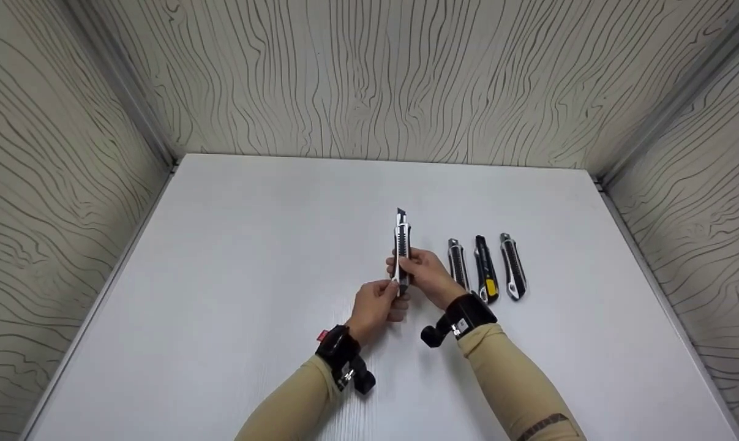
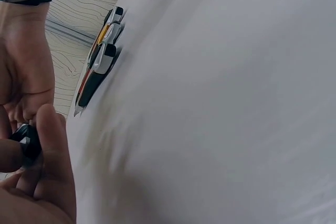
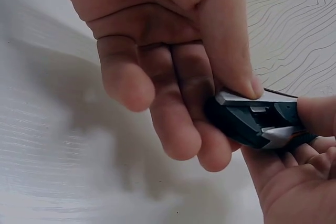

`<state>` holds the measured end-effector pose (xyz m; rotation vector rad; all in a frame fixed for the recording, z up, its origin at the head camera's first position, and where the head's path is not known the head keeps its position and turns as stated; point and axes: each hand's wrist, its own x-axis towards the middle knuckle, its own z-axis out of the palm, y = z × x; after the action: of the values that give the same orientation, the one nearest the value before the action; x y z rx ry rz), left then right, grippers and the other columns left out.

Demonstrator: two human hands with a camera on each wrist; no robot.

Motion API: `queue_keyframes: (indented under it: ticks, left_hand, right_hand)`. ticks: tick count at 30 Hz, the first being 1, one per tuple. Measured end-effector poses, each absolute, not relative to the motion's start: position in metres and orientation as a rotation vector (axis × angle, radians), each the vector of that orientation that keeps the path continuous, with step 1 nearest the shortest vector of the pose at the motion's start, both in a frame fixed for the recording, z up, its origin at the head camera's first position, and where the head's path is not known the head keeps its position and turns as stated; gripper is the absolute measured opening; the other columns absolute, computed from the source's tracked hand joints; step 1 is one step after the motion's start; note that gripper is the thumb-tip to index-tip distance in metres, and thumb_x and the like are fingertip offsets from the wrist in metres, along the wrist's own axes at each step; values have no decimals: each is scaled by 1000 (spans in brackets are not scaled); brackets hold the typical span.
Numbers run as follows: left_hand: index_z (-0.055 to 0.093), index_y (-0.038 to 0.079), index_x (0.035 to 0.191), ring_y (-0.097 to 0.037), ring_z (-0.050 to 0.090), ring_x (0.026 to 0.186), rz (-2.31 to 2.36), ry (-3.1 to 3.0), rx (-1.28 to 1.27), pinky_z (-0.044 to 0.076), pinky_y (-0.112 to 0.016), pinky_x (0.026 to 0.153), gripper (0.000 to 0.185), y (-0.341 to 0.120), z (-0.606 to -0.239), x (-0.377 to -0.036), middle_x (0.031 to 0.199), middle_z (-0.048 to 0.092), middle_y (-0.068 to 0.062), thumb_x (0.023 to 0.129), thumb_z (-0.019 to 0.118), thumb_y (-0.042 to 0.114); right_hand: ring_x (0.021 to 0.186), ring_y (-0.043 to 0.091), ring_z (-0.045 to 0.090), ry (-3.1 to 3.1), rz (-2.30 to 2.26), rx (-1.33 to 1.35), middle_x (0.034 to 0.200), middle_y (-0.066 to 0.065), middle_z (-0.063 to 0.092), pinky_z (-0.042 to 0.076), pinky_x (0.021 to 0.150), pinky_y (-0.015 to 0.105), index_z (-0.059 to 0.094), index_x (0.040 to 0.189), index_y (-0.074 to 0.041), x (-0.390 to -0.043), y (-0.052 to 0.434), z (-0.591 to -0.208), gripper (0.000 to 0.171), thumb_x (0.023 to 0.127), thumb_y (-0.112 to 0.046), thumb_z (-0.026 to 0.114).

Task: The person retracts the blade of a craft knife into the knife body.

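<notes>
A silver-and-black utility knife (image 1: pixel 402 242) is held up over the table, its slim front end pointing away and a dark tip showing. My right hand (image 1: pixel 430 274) grips its body with the thumb on top. At the near end, my left hand (image 1: pixel 375 306) pinches the knife between thumb and fingers. Close up in the right wrist view, the knife's dark butt end (image 3: pixel 244 121) sits between both hands. The left wrist view shows only a small dark part of the knife (image 2: pixel 29 140); the fingers hide the rest.
Right of the hands, three more utility knives lie side by side on the white table (image 1: pixel 253 245): a silver-and-black one (image 1: pixel 457 260), a black one with a yellow part (image 1: pixel 484 266) and another silver-and-black one (image 1: pixel 513 266). Wood-grain patterned walls (image 1: pixel 357 79) stand around the table.
</notes>
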<state>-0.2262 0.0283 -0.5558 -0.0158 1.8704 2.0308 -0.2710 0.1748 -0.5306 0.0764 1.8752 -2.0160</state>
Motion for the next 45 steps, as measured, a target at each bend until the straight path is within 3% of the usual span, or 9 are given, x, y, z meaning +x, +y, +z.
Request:
queue_keyframes:
  ticks: [12,21,31,38,45]
  left_hand:
    - [64,-9,110,-14,69,73,2020,1900,-40,61,-30,63,33,29,-555,-227,95,73,-21,102,47,19]
    - [63,-13,110,-17,69,72,2016,1898,-36,61,-32,63,34,29,-557,-227,95,71,-24,103,45,16]
    - [64,-12,108,-14,66,68,2039,1868,-21,60,-28,61,35,29,-558,-228,90,72,-19,103,46,17]
    - [64,-11,106,-13,66,66,2042,1873,-42,60,-29,60,34,29,-556,-227,89,72,-18,102,46,17]
    - [64,-12,106,-14,65,67,2033,1882,-46,59,-28,59,35,28,-554,-227,91,72,-22,103,46,18]
  right_hand:
    - [96,13,65,1878,-2018,49,112,10,67,54,87,25,38,135,15,-271,175,-530,41,100,-4,47]
    - [99,13,65,1913,-1970,46,131,28,56,52,96,31,40,135,13,-270,175,-531,41,97,-1,49]
    - [100,12,65,1930,-1947,50,129,27,58,51,93,28,45,133,10,-270,174,-531,36,98,-1,48]
    - [105,14,63,1925,-1933,67,136,29,53,42,109,45,38,139,11,-269,173,-530,44,97,2,47]
    - [105,14,64,1939,-1935,41,134,28,55,39,112,50,38,139,12,-269,173,-529,45,95,6,46]
